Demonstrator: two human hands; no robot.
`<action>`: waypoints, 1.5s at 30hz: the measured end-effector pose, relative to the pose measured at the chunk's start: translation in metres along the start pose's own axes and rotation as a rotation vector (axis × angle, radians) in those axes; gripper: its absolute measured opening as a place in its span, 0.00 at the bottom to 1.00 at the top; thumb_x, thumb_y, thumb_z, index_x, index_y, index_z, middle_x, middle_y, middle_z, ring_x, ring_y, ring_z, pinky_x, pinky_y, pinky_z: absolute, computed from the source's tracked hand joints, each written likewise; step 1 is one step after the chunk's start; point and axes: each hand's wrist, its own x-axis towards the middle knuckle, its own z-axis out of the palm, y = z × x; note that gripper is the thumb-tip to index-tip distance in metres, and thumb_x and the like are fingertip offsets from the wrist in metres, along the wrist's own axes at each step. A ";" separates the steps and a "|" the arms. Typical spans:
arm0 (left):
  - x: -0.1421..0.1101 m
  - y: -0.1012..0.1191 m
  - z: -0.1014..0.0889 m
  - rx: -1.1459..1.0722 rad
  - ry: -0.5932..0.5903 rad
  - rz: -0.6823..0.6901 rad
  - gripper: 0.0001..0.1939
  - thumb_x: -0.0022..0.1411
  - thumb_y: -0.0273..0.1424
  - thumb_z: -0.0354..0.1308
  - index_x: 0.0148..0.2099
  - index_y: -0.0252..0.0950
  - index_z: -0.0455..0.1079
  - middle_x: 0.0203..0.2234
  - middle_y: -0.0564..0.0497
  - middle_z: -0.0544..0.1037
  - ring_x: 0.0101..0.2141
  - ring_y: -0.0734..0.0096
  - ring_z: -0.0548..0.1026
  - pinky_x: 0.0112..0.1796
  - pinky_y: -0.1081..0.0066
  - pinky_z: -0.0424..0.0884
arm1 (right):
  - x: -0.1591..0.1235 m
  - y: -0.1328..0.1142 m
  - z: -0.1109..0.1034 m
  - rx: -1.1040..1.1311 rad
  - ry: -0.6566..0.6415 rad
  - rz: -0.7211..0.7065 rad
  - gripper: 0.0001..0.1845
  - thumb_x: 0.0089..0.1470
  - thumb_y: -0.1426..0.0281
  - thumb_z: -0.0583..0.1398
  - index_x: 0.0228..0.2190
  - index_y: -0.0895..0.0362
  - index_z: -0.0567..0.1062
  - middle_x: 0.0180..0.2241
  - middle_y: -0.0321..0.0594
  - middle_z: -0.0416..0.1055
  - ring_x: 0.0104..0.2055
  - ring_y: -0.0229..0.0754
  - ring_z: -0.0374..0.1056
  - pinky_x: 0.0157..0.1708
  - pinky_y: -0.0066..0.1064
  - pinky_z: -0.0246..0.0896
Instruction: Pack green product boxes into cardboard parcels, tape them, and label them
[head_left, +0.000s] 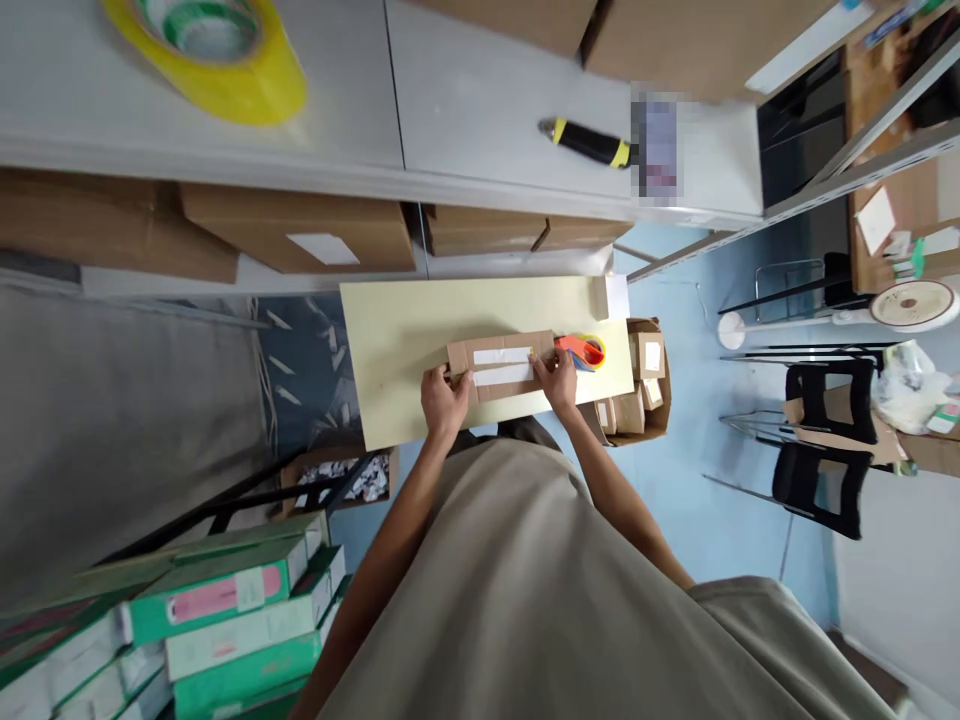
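A flat brown cardboard box (517, 384) lies on the pale yellow table (390, 370), with two white label-like strips along its top face. The fingers of my left hand (445, 402) are closed on the box's near left corner. At the opposite end, my right hand (557, 380) grips the right edge, its fingers bent over the top. Just beyond the right hand, an orange and blue tape dispenser (581, 350) with a yellow roll rests on the table. The undersides of both hands' grips are hidden.
Above the table runs a grey shelf (465, 130) bearing a tape roll (277, 85), a black-and-yellow utility knife (589, 142) and cartons. A small white box (616, 297) stands at the table's far right corner. Right of the table, an open carton (661, 420) holds several small boxes. Green boxes (247, 655) are stacked lower left.
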 end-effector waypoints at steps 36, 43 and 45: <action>-0.132 0.003 0.116 -0.375 0.141 -0.310 0.16 0.68 0.37 0.68 0.54 0.37 0.79 0.59 0.36 0.85 0.57 0.48 0.86 0.63 0.51 0.81 | 0.094 0.142 -0.019 -0.232 -0.379 -0.178 0.32 0.65 0.74 0.58 0.67 0.74 0.68 0.65 0.80 0.72 0.71 0.68 0.68 0.74 0.58 0.50; -0.138 0.063 0.164 -0.512 -0.009 -0.096 0.18 0.68 0.45 0.66 0.52 0.38 0.79 0.53 0.38 0.87 0.54 0.52 0.87 0.60 0.53 0.81 | 0.101 0.139 -0.042 0.111 -0.561 -0.201 0.26 0.71 0.50 0.59 0.52 0.59 0.78 0.46 0.53 0.84 0.52 0.57 0.79 0.55 0.45 0.74; -0.138 0.085 0.175 -0.541 -0.049 -0.026 0.18 0.68 0.45 0.66 0.52 0.39 0.79 0.51 0.40 0.88 0.52 0.54 0.87 0.59 0.56 0.82 | 0.088 0.135 -0.049 0.316 -0.674 -0.211 0.31 0.69 0.41 0.58 0.48 0.56 0.79 0.42 0.46 0.84 0.46 0.50 0.79 0.52 0.40 0.75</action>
